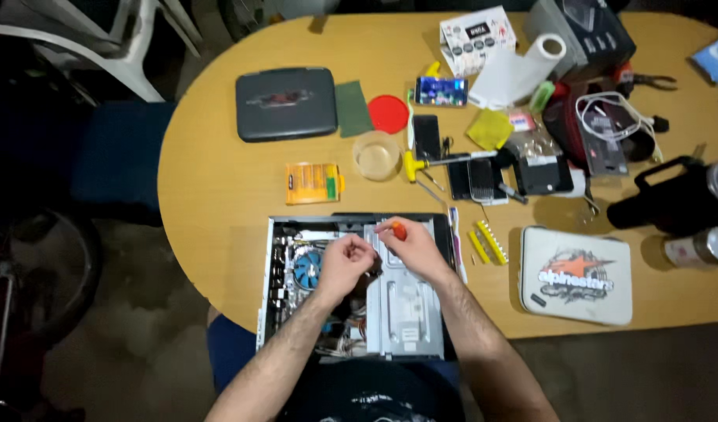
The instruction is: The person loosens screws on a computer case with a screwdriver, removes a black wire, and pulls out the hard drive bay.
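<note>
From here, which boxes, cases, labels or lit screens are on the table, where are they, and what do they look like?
Phone: far centre, lying flat, screen lit blue.
White carton: far edge, dark printed panels.
Orange bit set: left of the clear bowl, flat rectangle.
Grey case: far left, rounded, closed.
White pouch: right of the open computer, red-and-black star graphic.
Black box: far right.

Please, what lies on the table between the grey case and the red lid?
In the head view, a dark green cloth lies between the grey case and the red lid, its left edge right at the case.
</note>
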